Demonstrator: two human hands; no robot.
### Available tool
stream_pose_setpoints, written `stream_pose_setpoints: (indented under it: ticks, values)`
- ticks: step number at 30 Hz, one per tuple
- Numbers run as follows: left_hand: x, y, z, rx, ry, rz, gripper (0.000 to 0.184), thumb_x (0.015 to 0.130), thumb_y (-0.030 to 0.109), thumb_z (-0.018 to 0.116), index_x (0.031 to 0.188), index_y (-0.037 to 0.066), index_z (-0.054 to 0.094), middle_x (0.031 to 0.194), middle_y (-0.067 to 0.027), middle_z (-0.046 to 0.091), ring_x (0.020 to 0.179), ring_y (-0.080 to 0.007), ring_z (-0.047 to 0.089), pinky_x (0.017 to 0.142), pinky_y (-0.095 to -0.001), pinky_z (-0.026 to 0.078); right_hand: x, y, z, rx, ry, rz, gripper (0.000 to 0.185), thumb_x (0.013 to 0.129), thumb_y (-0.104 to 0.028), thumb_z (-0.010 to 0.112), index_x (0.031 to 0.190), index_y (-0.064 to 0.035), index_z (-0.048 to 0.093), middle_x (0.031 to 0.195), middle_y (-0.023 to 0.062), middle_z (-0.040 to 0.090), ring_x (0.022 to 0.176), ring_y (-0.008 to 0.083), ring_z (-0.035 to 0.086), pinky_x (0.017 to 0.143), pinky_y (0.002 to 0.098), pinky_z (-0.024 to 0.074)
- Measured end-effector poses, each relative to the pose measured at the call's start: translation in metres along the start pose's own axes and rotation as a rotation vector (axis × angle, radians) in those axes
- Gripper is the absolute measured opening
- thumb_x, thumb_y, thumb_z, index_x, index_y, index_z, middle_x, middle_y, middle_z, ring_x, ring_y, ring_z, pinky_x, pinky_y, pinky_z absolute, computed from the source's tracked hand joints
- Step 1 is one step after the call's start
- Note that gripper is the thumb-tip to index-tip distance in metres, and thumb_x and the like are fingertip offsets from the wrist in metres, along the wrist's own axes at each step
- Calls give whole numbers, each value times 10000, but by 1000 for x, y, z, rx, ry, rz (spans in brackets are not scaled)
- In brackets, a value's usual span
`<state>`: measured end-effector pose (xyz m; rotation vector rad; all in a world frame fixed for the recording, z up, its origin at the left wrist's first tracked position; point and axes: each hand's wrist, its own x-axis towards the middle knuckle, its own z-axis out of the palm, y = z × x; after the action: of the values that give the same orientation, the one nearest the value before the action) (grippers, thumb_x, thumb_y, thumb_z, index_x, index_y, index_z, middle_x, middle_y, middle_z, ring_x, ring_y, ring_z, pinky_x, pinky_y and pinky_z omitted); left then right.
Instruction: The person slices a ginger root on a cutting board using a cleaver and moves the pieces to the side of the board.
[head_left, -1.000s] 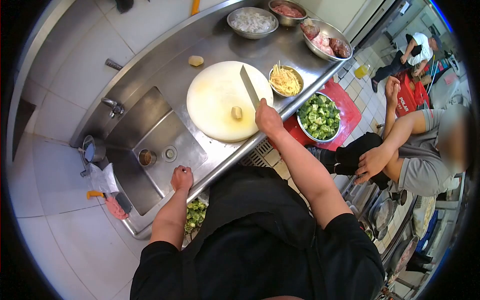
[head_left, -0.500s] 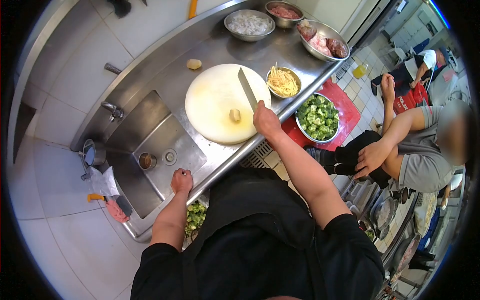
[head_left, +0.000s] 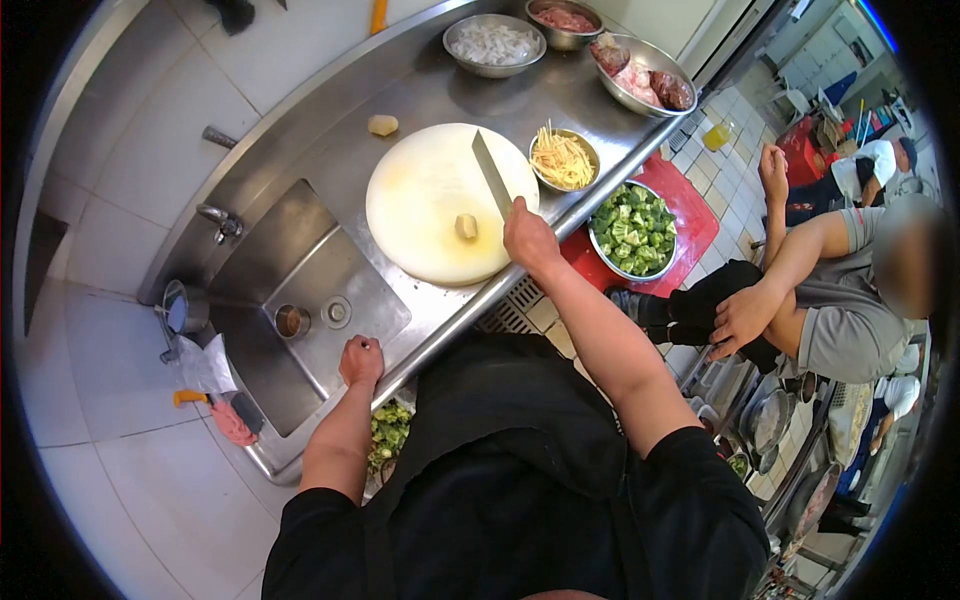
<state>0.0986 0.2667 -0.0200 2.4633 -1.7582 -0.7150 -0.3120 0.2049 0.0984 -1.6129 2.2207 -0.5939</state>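
Note:
My right hand [head_left: 530, 236] is wrapped round the handle of a kitchen knife [head_left: 490, 172]. The broad blade lies over the right part of a round white chopping board [head_left: 410, 200]. Left of the hand, a peeled pale-yellow chunk [head_left: 466, 227], perhaps root or potato, sits on the board. A second such chunk [head_left: 382, 125] lies on the steel counter behind the board. My left hand [head_left: 361, 361] is closed at the sink's front edge; a small pale spot shows by its thumb, and what it holds, if anything, I cannot make out.
A steel sink [head_left: 270, 280] lies left of the board. Beside the board stands a bowl of yellow strips [head_left: 562, 160]; bowls of meat [head_left: 640, 80] and white pieces [head_left: 494, 45] are farther back. Cut green vegetables [head_left: 634, 232] fill a bowl on a red stool. A person [head_left: 840, 290] sits at right.
My hands, the knife and the chunks keep their places, with only a slight shift of view. In the background, a person at upper right has moved, exposing more red surface.

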Motion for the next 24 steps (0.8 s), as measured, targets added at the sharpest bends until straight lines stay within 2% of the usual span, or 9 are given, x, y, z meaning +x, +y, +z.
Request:
stream_pose_setpoints:
  ticks: [9, 24]
  values:
    - [3, -1, 1, -3, -17, -1, 355, 960, 393, 595, 1101, 119, 772, 1240, -149, 750, 1161, -379, 701, 1006, -494, 550, -1, 1, 3, -26, 23, -23, 221, 1061, -153, 480, 1191, 26, 486, 834, 316, 730, 817, 505, 739, 758, 593, 601]
    - [2, -2, 0, -11, -8, 2, 340, 954, 397, 606, 1069, 123, 772, 1160, -159, 779, 1102, -396, 725, 959, -507, 563, -2, -6, 0, -41, -8, 28, 213, 1055, -160, 502, 1182, 8, 474, 866, 310, 736, 853, 504, 742, 793, 601, 596]
